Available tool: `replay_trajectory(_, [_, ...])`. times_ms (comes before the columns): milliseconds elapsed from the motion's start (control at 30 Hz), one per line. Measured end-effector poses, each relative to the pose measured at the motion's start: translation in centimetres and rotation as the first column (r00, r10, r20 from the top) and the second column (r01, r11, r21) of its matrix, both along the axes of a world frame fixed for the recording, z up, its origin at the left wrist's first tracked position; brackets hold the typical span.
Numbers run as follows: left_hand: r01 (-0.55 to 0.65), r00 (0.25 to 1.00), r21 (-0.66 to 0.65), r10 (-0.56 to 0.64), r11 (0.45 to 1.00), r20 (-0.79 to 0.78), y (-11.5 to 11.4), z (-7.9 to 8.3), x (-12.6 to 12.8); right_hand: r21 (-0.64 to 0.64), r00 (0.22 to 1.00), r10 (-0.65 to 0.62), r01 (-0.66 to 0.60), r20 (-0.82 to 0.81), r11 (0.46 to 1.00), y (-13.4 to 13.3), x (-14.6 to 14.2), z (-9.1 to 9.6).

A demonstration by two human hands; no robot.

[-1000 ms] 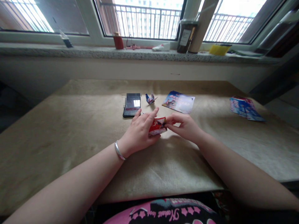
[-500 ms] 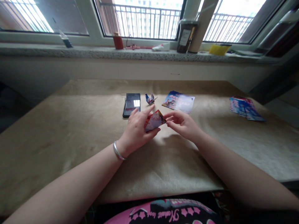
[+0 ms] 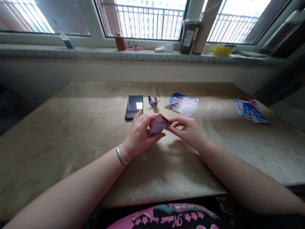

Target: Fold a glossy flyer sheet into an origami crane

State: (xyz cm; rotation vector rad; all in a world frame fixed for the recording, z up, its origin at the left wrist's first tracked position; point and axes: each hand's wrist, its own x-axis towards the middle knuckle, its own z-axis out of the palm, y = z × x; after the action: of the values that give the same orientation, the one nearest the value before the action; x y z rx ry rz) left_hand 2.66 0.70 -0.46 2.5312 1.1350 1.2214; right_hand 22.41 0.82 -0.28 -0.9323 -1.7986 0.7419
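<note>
A folded piece of printed paper (image 3: 158, 125), pink-white with red edges, is held up between my hands over the table. My left hand (image 3: 140, 130) grips its left side, thumb along the lower edge and fingers behind. At the right corner, the thumb and index finger of my right hand (image 3: 187, 127) pinch the paper. Just beyond sits a small folded paper crane (image 3: 153, 101) in blue and white. A black phone (image 3: 134, 107) lies by my left fingertips. Past my right hand rests a blue printed sheet or stack of sheets (image 3: 182, 104).
More blue and red printed sheets (image 3: 252, 111) lie at the table's right. Behind the table (image 3: 59, 133), the stone windowsill (image 3: 95, 54) carries a red container (image 3: 120, 42), a dark lidded jar (image 3: 188, 37) and a yellow item (image 3: 223, 50).
My left index finger has drawn in and curled behind the paper. My right fingers have shifted slightly left on the paper's right corner, and the paper has tilted a little.
</note>
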Motion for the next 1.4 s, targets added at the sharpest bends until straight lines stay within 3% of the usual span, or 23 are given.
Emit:
replay_trajectory(300, [-0.023, 0.999, 0.022, 0.022, 0.999, 0.043, 0.3, -0.7, 0.1, -0.064, 0.997, -0.036, 0.032, -0.073, 0.997, 0.1, -0.3, -0.4])
replay_trajectory(467, [-0.028, 0.999, -0.009, 0.028, 1.0, 0.035, 0.3, -0.2, 0.2, -0.084, 0.996, -0.024, 0.017, -0.085, 0.996, 0.0, -0.4, -0.2])
replay_trajectory(733, [0.008, 1.0, 0.028, -0.008, 1.0, 0.013, 0.0, 0.3, 0.2, 0.143, 0.998, -0.068, 0.07, -0.018, 0.987, -0.5, -0.5, 0.3])
replay_trajectory(967, [0.054, 0.986, 0.145, -0.076, 0.988, 0.15, 0.0, 0.7, 0.1, 0.396, 0.979, -0.167, 0.108, 0.119, 0.912, -0.5, 0.0, 0.8])
replay_trajectory(1233, [0.113, 0.944, 0.091, -0.136, 0.989, 0.302, 0.0, 0.7, 0.2, 0.445, 0.98, -0.174, 0.112, 0.1, 0.889, -0.8, 0.0, 1.2])
replay_trajectory(1400, [0.127, 0.942, 0.039, -0.132, 0.991, 0.307, 0.1, 0.4, 0.1, 0.517, 0.982, -0.174, 0.108, 0.08, 0.849, -1.0, 0.0, 1.6])
